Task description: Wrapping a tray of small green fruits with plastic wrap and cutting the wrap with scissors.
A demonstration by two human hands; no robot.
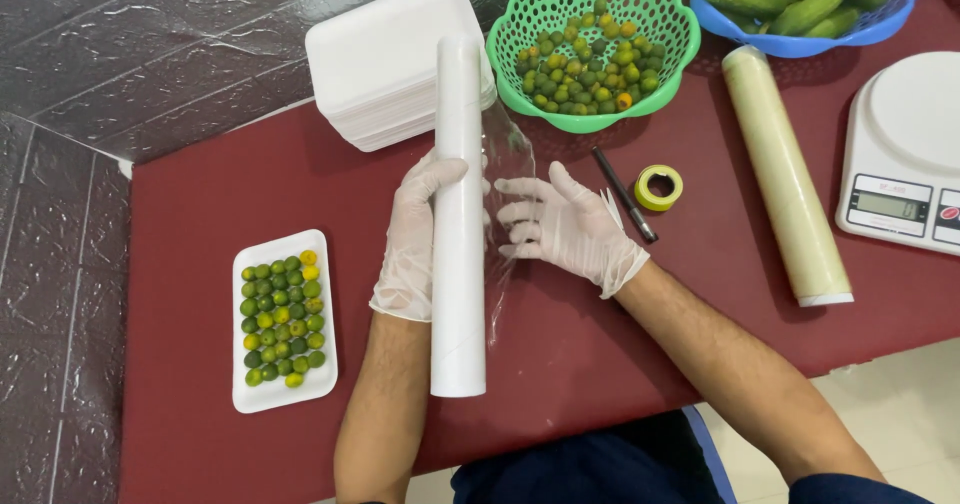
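Note:
A long white roll of cling film [458, 214] lies lengthwise across the middle of the dark red table [250, 179]. My left hand [412, 244], in a thin clear glove, wraps around the roll from the left. My right hand [562, 226], also gloved, rests with its fingers spread on the loose clear sheet [508, 149] pulled off the roll's right side. A white foam tray [284, 319] packed with several small green and yellow citrus fruits sits to the left, apart from both hands.
A stack of white foam trays [385, 59] and a green basket [590, 44] of small citrus stand behind the roll. A blue basket [805, 4] of cucumbers, a second film roll [785, 174], a kitchen scale [905, 149], a yellow tape roll [658, 186] and a black pen [624, 194] lie to the right.

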